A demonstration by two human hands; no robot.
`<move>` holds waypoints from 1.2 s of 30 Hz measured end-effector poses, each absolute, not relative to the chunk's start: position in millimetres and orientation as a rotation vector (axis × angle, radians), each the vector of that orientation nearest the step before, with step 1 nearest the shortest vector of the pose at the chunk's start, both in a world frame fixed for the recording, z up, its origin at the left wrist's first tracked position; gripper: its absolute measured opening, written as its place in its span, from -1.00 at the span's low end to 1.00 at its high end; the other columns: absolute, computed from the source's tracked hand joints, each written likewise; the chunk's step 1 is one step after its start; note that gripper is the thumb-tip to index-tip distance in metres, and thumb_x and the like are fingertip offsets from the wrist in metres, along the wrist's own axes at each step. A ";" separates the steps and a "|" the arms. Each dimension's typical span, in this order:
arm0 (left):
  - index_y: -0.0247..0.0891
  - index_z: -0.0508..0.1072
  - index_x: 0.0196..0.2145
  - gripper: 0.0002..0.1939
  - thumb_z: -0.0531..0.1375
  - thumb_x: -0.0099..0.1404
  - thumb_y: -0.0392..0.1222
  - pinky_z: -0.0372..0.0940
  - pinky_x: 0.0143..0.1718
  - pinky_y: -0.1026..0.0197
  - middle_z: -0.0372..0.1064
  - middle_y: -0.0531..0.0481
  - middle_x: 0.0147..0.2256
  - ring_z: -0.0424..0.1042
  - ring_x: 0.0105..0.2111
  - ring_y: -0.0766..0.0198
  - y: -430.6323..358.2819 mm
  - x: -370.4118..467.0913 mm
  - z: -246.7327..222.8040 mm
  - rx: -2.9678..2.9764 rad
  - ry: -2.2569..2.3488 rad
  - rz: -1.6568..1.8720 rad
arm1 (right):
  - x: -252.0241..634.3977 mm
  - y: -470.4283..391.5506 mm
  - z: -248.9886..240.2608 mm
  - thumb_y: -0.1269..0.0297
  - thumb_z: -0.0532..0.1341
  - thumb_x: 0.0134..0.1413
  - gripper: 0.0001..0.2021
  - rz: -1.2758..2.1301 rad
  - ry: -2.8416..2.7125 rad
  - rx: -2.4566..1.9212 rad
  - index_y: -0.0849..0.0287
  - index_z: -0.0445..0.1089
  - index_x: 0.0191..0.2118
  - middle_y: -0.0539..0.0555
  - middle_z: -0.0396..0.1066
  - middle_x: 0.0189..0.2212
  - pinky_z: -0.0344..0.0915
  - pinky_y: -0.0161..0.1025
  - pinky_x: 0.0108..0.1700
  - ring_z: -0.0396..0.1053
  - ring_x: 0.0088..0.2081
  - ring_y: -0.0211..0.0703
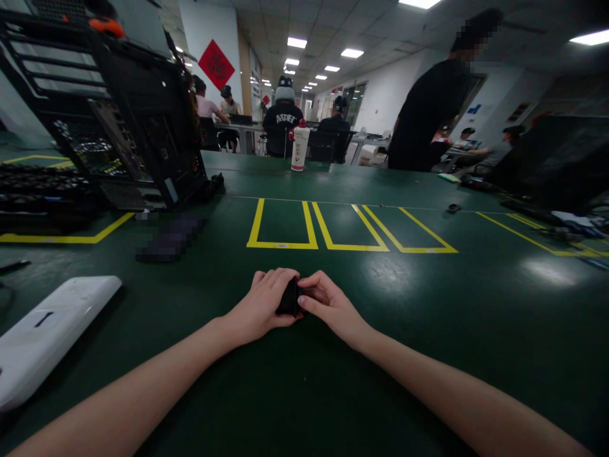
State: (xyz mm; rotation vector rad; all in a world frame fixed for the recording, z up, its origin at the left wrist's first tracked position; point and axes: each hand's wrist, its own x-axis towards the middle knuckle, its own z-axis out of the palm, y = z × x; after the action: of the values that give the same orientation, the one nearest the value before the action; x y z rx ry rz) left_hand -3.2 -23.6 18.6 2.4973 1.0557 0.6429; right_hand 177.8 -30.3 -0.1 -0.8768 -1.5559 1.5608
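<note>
My left hand (pixel 266 301) is wrapped around a small black boxy object (pixel 288 299) at the middle of the green table (pixel 304 393). From the other side, the fingertips of my right hand (pixel 328 304) pinch its right edge, thumb below and fingers above. Much of the object is hidden behind my left fingers, and its exact kind cannot be made out. Both hands are low, close to the tabletop. Beyond them, yellow tape outlines (pixel 282 245) mark several open-topped boxes on the table.
An open black computer case (pixel 143 133) stands at the left. A dark blurred item (pixel 171 238) lies before it, and a white device (pixel 57 330) sits nearer. A white cup (pixel 299 149) is at the far edge. A person in black (pixel 423 108) stands beyond the table.
</note>
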 end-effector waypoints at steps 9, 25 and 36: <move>-0.18 0.09 -0.02 -0.49 0.22 0.12 -0.22 0.09 -0.14 0.06 0.22 -0.09 -0.07 0.25 -0.12 0.08 -24.6 -4.2 20.1 2.493 1.060 0.627 | 178.8 -31.1 5.1 0.35 0.20 -0.01 -0.74 1.561 -1.582 -0.911 0.11 0.18 -0.17 0.04 0.26 -0.15 0.29 -0.08 -0.07 0.28 -0.06 -0.12; -0.19 0.09 -0.01 -0.46 0.24 0.10 -0.23 0.08 -0.12 0.08 0.22 -0.07 -0.07 0.24 -0.10 0.11 -24.3 -4.4 17.7 2.493 1.050 0.660 | 177.2 -32.2 7.7 0.35 0.22 -0.03 -0.74 1.576 -1.568 -0.914 0.11 0.19 -0.18 0.05 0.25 -0.14 0.27 -0.08 -0.06 0.27 -0.05 -0.12; -0.18 0.08 0.00 -0.47 0.22 0.12 -0.20 0.09 -0.10 0.04 0.22 -0.09 -0.06 0.24 -0.09 0.08 -24.5 -4.4 20.5 2.490 1.042 0.645 | 175.8 -30.3 5.0 0.32 0.21 -0.02 -0.73 1.542 -1.533 -0.958 0.09 0.19 -0.16 0.05 0.24 -0.13 0.29 -0.09 -0.07 0.27 -0.05 -0.11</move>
State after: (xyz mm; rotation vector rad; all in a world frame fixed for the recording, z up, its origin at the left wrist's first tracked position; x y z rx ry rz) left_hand -4.4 -24.5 20.5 2.4895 1.0416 0.6448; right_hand 175.8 -30.3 5.0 -0.9577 -1.5332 1.5422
